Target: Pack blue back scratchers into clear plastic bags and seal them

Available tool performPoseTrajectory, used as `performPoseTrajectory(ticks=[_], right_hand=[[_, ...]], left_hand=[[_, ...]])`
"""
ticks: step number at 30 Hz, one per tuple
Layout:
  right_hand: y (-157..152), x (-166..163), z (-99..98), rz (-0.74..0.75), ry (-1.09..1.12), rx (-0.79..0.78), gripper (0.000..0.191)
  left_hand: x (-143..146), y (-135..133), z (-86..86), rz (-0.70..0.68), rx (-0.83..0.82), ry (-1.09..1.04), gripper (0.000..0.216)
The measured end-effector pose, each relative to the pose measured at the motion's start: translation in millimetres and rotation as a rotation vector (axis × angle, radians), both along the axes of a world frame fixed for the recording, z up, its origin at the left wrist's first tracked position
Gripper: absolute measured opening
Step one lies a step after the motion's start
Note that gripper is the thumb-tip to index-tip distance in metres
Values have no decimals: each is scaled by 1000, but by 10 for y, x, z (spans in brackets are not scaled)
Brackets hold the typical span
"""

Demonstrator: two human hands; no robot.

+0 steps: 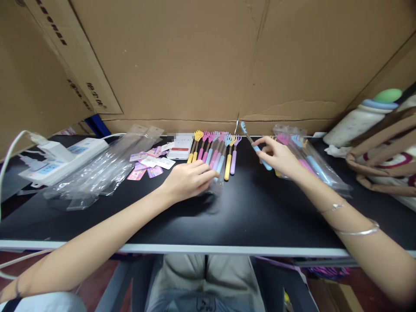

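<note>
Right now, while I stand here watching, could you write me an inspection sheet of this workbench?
Surface: black table with a pale front edge.
Job's things: row of coloured scratchers; blue scratcher; clear bag; packed bags at the right.
Clutter: empty bags, small cards, white flat device.
Hands: left hand rests on the clear bag; right hand pinches the blue scratcher.
Cables: power strip with white cable, far left.
Surroundings: cardboard wall behind; bottle and strapped bag at the right.
</note>
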State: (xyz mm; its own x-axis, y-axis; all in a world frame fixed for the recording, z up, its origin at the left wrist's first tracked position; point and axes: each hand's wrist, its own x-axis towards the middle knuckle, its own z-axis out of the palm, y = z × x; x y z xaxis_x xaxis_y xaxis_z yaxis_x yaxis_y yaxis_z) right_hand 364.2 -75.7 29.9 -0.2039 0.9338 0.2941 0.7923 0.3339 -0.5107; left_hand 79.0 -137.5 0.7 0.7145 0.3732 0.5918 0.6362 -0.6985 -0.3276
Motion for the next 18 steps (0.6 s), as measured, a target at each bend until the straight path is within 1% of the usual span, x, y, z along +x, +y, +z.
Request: performPoseTrajectory(ticks=[2,3,6,8,10,13,16,18], right_hand=[[22,-25,-36,105,290,-43,26],[23,-51,-58,134,414,-74,28],[-3,-160,-114,157,698,-187,32],[-32,-230,-137,160,833,-281,32],[-57,-275,-145,157,902,-368,31],[-86,-300,-144,170,890,-466,29],[-113,-309,-145,175,858,-502,28],[-134,-322,-151,199,866,-519,23]], left_hand=[[2,1,-5,-1,-3,-38,15],[3,2,-8,-4,-4,-53,15],[3,8,-15,-12,-4,-73,14],[2,14,-19,-12,4,-85,14],[-1,19,-25,-8,10,-96,14],[-6,25,-36,-2,-3,-96,13],[-9,27,-36,3,-24,-84,11],[-9,27,-28,10,-24,-79,11]])
